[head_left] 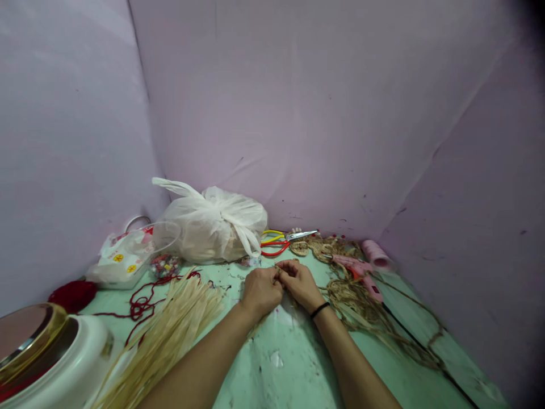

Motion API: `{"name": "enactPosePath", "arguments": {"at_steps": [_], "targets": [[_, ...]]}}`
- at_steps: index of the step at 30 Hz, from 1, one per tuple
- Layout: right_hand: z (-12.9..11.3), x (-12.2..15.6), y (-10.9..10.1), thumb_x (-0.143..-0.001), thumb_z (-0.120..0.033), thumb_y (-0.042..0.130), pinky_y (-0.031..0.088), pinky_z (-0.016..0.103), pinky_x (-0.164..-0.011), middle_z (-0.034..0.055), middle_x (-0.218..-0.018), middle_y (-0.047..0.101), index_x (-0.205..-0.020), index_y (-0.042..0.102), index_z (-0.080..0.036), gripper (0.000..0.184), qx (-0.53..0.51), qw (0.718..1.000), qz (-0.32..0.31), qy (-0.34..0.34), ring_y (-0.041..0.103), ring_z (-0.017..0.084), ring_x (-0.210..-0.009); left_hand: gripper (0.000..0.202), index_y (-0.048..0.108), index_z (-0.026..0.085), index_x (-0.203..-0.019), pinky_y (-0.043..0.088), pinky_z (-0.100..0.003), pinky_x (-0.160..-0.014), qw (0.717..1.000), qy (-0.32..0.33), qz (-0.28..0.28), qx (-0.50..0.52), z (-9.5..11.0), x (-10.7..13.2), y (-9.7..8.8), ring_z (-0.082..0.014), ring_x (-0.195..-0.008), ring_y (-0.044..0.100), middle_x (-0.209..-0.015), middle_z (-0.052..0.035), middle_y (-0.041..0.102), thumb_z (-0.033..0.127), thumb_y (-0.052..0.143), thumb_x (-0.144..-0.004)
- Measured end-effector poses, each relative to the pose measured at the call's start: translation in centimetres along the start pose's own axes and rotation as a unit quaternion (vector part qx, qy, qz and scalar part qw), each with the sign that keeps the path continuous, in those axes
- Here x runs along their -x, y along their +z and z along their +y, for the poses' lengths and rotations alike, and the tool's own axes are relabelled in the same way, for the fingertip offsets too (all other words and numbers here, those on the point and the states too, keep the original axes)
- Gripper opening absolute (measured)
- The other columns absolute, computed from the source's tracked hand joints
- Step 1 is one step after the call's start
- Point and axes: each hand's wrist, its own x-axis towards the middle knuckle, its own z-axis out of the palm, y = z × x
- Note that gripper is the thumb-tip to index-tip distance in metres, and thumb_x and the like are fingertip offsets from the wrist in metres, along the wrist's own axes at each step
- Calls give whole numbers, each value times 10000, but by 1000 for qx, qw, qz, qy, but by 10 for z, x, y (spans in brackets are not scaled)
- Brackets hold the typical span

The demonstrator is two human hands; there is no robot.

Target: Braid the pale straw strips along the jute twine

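Note:
My left hand and my right hand meet at the middle of the green table, fingers curled and pinched together on a thin piece of jute cord between them. A black band circles my right wrist. A tangle of jute cord lies just right of my right hand. A bundle of pale straw strips lies left of my left forearm.
Behind the hands stand a knotted white plastic bag, red and yellow scissors, a pink glue gun and a pink spool. At the left are red yarn, a clear tub of beads and a white-and-gold pot. Lilac walls enclose the table.

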Motion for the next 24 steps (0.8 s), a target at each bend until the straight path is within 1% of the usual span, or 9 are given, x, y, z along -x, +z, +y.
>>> {"name": "enactPosePath", "arguments": {"at_steps": [3,6,8,11,13,15,17,20,24], "targets": [[1,0,-1,-608,-179,544,411,225,-536,-12,-631,557,-687,527,-167,82,-11,1000,-1,-14,507,110,-567,205,641,197,-710,298,-238,-553,1000,8,8,-11,0,0,0,-148,-661,557,-705,-27,649,194,437,-697],[1,1,-2,-597,-162,522,392,217,-528,-29,-612,515,-675,493,-172,84,-31,999,-17,-23,480,99,-552,203,630,188,-678,267,-238,-523,1000,10,10,-11,0,1,0,-134,-602,531,-661,-27,633,200,430,-703],[0,2,-4,-584,-146,501,388,215,-534,-32,-608,507,-670,489,-173,91,-39,998,-35,-27,475,99,-557,198,623,184,-666,256,-241,-514,1000,14,12,-15,1,2,0,-132,-582,521,-642,-29,624,208,431,-708],[-4,3,-7,-584,-136,472,394,219,-549,-22,-630,537,-710,530,-172,143,-40,996,-72,-20,487,106,-579,185,612,180,-656,258,-243,-514,999,27,15,-25,0,4,-2,-132,-574,518,-627,-28,615,207,438,-711],[-7,5,-11,-594,-156,493,398,222,-551,-13,-643,563,-747,558,-171,167,-48,993,-105,3,497,111,-584,175,603,179,-651,278,-236,-526,998,56,8,-18,-1,6,-3,-126,-579,519,-634,-25,615,201,442,-715],[-11,8,-16,-600,-207,551,401,225,-539,-8,-640,574,-761,569,-167,167,-76,987,-137,37,503,112,-571,172,590,179,-637,302,-228,-548,994,104,0,-9,-2,7,-6,-117,-587,519,-637,-23,612,196,442,-723],[-15,10,-20,-588,-262,608,407,228,-536,0,-650,581,-748,574,-157,195,-113,980,-156,59,510,111,-568,171,576,179,-620,317,-226,-562,988,154,5,-13,-4,8,-8,-112,-586,518,-630,-23,606,194,444,-727],[-19,11,-22,-571,-276,638,410,227,-531,0,-638,579,-725,581,-148,209,-139,978,-142,62,506,104,-553,171,564,180,-625,332,-234,-570,978,203,39,-33,-5,9,-10,-117,-595,529,-633,-31,601,199,438,-739],[-21,10,-19,-573,-197,599,386,201,-493,-20,-590,554,-701,582,-151,137,-123,988,-93,33,469,83,-510,175,558,177,-663,349,-243,-567,970,223,75,-61,-5,12,-8,-127,-603,545,-642,-44,589,198,414,-760]]}}
